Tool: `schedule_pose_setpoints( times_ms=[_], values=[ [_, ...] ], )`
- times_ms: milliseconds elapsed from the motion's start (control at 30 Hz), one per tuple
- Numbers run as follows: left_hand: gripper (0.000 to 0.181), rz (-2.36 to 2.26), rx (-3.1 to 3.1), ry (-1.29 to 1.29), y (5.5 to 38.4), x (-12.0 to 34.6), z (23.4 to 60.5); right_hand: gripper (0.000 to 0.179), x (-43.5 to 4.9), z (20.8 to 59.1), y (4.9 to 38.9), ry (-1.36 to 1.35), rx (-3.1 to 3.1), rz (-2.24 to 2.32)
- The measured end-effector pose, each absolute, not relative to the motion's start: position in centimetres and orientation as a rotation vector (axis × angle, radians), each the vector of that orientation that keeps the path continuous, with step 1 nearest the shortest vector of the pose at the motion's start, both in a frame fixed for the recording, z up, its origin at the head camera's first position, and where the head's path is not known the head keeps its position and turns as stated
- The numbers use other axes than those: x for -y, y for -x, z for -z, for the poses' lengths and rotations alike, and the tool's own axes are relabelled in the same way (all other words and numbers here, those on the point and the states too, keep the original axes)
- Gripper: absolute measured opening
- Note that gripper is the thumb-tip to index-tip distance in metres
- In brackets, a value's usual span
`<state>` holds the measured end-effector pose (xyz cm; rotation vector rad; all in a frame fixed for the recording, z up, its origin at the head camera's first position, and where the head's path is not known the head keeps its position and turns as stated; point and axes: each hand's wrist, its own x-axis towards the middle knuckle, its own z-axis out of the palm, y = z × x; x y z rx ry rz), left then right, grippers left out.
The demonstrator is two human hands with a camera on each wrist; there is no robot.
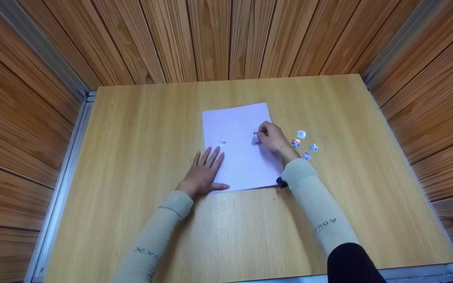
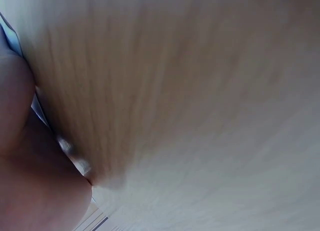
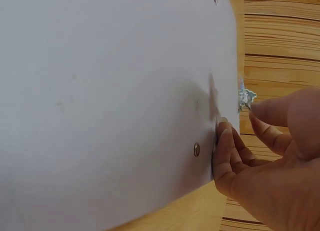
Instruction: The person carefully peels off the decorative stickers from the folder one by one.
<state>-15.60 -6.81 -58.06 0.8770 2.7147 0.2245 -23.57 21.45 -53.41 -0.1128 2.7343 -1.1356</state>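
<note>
A pale sheet of paper (image 1: 246,165) lies on the wooden table. My left hand (image 1: 203,173) rests on its lower left edge with fingers spread and straight. In the left wrist view only part of that hand (image 2: 40,176) shows, close up and blurred. Over the right side of the paper, my right hand (image 1: 273,137) pinches a small shiny sticker (image 3: 246,97) between thumb and forefinger. The other fingers (image 3: 225,146) of that hand are bent near the paper. A small sticker (image 1: 221,142) is on the paper's left half, above my left fingertips.
Several shiny stickers (image 1: 301,134) lie on the table (image 1: 144,129) right of the paper, close to my right forearm. Wood-panelled walls (image 1: 210,39) stand behind and at both sides. In the right wrist view, a small round metallic-looking spot (image 3: 196,149) shows on the paper.
</note>
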Motion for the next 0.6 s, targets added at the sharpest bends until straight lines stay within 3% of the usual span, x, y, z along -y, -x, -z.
schedule_pose_setpoints(
  times_ms=[600],
  values=[
    [0.105, -0.302, -2.695, -0.875, 15.5, 6.6, 57.8, 0.013, -23.5, 51.4, 20.2, 0.024, -2.687, 1.118]
  ],
)
